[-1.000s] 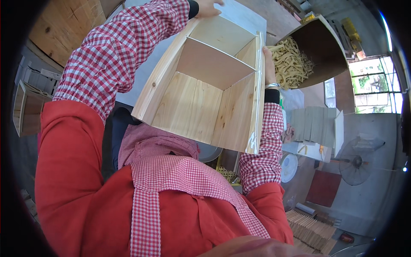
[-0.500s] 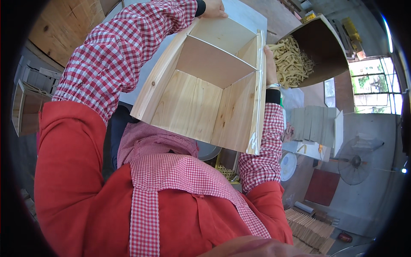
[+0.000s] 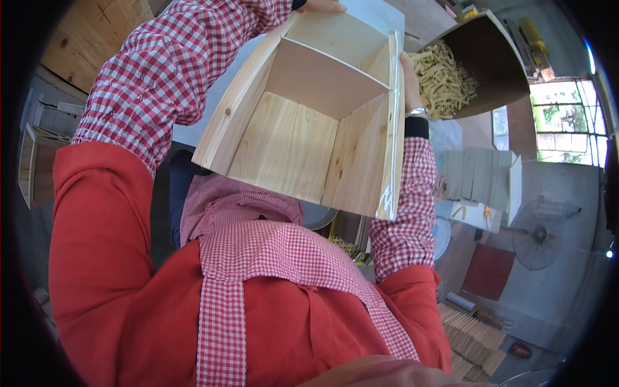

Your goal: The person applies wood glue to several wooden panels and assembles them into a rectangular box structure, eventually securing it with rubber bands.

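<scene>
Both your hands grip a pale wooden box point(image 3: 309, 122) held up between them — left hand point(image 3: 320, 6) closed on its far top edge, right hand point(image 3: 409, 74) on its side wall — rigid, smooth, probably light, best held by the walls.

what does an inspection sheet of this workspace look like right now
surface: pale table top behind the box, mostly hidden
job's things: open wooden box with an inner divider, held up tilted, open side to the camera; clear film along its right edge
clutter: dark bin of pale wood strips; row of grey slats; stacked wooden sticks on the floor
grippers: left hand on the box's top left edge, right hand on its right edge, both gripping
cables: nothing seen
surroundings: standing fan, window, wooden crates at left
</scene>
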Action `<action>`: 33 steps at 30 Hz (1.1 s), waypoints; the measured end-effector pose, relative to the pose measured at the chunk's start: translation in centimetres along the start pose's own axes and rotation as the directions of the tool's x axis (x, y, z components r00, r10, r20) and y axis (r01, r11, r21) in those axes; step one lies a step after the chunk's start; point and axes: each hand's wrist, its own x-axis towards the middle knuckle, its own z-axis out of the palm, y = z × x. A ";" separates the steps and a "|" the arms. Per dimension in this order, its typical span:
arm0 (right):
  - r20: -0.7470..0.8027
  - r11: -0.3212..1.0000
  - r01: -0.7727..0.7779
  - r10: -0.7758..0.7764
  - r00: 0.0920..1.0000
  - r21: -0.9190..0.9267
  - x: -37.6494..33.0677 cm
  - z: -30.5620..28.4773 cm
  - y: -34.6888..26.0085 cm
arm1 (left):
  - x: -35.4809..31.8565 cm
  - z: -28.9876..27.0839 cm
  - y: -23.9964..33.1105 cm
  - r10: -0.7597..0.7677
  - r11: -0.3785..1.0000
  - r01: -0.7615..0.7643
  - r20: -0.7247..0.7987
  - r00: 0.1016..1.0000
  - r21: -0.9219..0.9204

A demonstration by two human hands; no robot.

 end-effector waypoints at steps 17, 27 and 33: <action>0.125 0.910 -0.144 0.103 0.987 0.388 -7.0 -0.4 9.0 | -25.0 3.3 6.2 -0.171 -0.447 0.124 0.220 0.960 -0.886; 0.196 0.877 -0.168 0.087 0.977 0.450 -6.3 -0.6 10.2 | -19.5 -1.2 6.0 -0.083 -0.222 0.302 0.327 0.941 -0.927; 0.216 0.889 -0.158 0.068 0.974 0.430 -6.8 -1.4 9.9 | -19.0 -0.9 4.3 -0.176 0.039 0.366 0.354 0.918 -0.930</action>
